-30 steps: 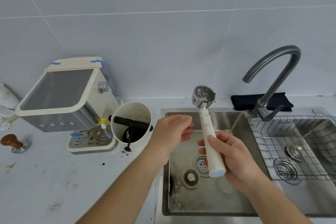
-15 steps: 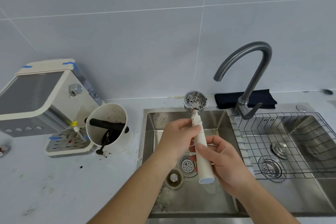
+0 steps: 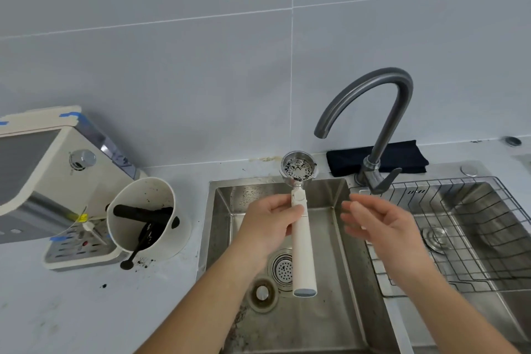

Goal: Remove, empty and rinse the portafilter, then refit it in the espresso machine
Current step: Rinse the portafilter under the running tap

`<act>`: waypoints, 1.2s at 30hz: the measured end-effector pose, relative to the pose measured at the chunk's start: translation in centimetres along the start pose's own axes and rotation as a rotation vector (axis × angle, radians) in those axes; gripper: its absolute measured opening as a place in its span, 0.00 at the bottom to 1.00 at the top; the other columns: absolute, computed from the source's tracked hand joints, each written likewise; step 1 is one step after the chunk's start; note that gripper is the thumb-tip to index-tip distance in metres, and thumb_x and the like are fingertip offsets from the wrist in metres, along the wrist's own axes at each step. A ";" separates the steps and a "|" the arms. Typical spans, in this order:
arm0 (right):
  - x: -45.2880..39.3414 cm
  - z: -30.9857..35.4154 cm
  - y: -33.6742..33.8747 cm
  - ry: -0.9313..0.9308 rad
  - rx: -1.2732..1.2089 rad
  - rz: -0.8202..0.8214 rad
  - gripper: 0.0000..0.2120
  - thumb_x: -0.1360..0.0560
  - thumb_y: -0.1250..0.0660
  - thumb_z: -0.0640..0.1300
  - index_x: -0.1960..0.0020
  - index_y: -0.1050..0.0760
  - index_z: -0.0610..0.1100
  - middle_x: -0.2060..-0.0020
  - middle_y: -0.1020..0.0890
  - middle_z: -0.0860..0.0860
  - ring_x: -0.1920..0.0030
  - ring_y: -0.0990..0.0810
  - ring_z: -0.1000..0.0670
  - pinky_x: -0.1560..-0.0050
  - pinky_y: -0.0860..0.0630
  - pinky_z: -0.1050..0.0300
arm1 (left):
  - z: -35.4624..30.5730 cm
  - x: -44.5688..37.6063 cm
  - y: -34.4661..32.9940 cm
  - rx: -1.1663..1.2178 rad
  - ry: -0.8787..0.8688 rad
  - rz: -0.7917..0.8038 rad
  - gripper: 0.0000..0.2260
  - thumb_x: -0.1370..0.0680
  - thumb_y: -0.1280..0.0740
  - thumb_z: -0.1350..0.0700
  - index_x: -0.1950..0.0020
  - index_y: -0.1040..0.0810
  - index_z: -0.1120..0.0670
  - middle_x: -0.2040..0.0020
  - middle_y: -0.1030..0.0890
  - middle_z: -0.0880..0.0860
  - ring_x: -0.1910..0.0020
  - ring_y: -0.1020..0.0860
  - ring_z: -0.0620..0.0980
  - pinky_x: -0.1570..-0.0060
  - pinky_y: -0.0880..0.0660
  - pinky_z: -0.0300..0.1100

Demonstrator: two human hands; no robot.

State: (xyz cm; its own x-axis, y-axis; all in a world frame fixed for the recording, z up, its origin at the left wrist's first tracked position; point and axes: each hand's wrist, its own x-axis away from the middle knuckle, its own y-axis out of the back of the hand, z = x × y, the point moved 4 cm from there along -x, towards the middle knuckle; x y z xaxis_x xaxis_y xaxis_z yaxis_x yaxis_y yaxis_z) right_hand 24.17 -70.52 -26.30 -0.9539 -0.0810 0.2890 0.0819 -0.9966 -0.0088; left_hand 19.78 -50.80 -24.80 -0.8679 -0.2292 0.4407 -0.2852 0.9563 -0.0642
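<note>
- Since 0.5 s ago, right hand (image 3: 382,227) has let go of the portafilter (image 3: 300,210) and hangs beside it, fingers loosely spread, holding nothing.
- Sink (image 3: 339,310) as landmark: above it, left hand (image 3: 270,224) fingers grip the white handle.
- Emptying looks done; rinsing comes next, judging by grounds flecking the basket.
- Next: open the faucet (image 3: 370,112) behind the sink.

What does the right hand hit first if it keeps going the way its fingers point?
Probably the faucet lever: the right hand is open, fingers aimed up-left just below it. Depth is unclear, so it might pass in front.
</note>
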 end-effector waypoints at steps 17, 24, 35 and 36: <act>-11.7 -0.1 7.2 0.120 0.523 -0.372 0.19 0.22 0.32 0.50 0.33 0.23 0.46 0.44 0.18 0.51 0.48 0.21 0.53 0.46 0.27 0.57 | 0.8 -3.2 -1.8 0.004 0.077 0.027 0.09 0.24 0.32 0.65 0.52 0.18 0.52 0.59 0.16 0.51 0.64 0.18 0.42 0.62 0.21 0.34; -12.8 -0.6 7.1 0.142 0.621 -0.383 0.13 0.21 0.32 0.47 0.40 0.20 0.42 0.57 0.18 0.50 0.56 0.21 0.49 0.54 0.28 0.57 | 0.9 -3.6 -1.7 0.038 0.079 0.015 0.10 0.25 0.32 0.66 0.52 0.17 0.52 0.60 0.15 0.51 0.64 0.18 0.43 0.64 0.22 0.34; -12.7 -0.8 7.2 0.151 0.641 -0.364 0.07 0.21 0.33 0.46 0.47 0.20 0.43 0.62 0.19 0.53 0.61 0.21 0.51 0.58 0.24 0.55 | 1.3 -4.2 -1.9 0.041 0.083 0.001 0.10 0.25 0.31 0.65 0.48 0.18 0.52 0.60 0.13 0.47 0.62 0.17 0.41 0.63 0.22 0.35; -12.7 -0.8 7.2 0.150 0.636 -0.364 0.06 0.21 0.33 0.46 0.48 0.20 0.44 0.62 0.19 0.54 0.62 0.21 0.52 0.59 0.24 0.55 | 1.3 -4.1 -1.9 0.040 0.083 0.001 0.10 0.25 0.31 0.64 0.48 0.18 0.51 0.59 0.13 0.47 0.62 0.17 0.41 0.62 0.22 0.35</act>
State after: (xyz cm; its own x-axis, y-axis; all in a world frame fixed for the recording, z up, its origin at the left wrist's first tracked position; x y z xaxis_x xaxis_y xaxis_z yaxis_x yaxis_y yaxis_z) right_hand 36.61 -76.67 -30.83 -0.9780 0.2060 0.0336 -0.1390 -0.7631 0.6311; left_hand 23.40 -51.92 -27.67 -0.8322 -0.2105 0.5130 -0.3014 0.9483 -0.0997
